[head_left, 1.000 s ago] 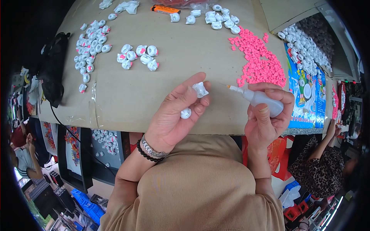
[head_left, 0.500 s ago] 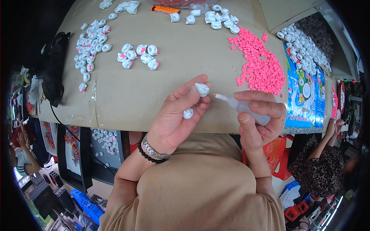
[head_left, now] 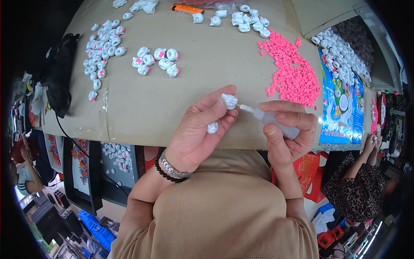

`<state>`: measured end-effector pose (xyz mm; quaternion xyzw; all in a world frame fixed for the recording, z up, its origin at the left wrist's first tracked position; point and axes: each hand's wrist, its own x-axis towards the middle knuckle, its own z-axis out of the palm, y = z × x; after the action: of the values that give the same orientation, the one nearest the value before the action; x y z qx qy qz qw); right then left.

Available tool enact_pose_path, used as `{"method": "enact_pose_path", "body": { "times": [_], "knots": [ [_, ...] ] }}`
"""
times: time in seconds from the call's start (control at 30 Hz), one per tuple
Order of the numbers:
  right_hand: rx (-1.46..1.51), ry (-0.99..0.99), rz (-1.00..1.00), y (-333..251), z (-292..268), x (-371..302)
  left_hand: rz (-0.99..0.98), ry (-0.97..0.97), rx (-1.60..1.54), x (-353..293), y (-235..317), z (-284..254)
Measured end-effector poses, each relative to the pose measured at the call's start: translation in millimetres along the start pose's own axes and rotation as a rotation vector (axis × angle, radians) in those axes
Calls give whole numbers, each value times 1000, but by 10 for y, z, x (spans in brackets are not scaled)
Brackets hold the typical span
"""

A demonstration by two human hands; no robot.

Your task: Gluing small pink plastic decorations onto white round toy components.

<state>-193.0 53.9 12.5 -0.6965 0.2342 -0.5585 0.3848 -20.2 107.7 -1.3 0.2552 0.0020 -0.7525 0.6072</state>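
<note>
Between the thumb and fingers of my left hand (head_left: 196,125) is a small white rounded piece (head_left: 230,101). A second white piece (head_left: 212,127) rests lower down against the curled fingers of the same hand. My right hand (head_left: 291,134) is closed around a translucent squeeze bottle (head_left: 276,122), tilted so its thin orange-tipped nozzle (head_left: 242,107) points left. The nozzle's tip meets, or very nearly meets, the side of the upper white piece; contact is hard to make out.
Pink small pieces (head_left: 295,80) lie heaped to the right. White pieces with pink parts (head_left: 103,45) cluster at left, with a smaller group (head_left: 159,60) nearer the middle. Plain white ones (head_left: 248,20) sit at the back beside an orange box (head_left: 186,9). A cable (head_left: 73,140) hangs over the left edge.
The bottle's nozzle has come closer to the white piece in my left hand. That piece has shifted slightly right, and the bottle slightly left.
</note>
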Motion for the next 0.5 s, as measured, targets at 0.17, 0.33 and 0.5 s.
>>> {"method": "enact_pose_path", "body": {
  "times": [0.17,0.33,0.5],
  "knots": [
    [-43,-10,-5,-12,-13,15,3,-1,12,-14,-2,-9],
    [18,35,-21,3,-18,1,29,8,36,-12,11,-5],
    [-21,11,-30,10,-24,15,47,18,43,-14,-6,-11]
  ]
}}
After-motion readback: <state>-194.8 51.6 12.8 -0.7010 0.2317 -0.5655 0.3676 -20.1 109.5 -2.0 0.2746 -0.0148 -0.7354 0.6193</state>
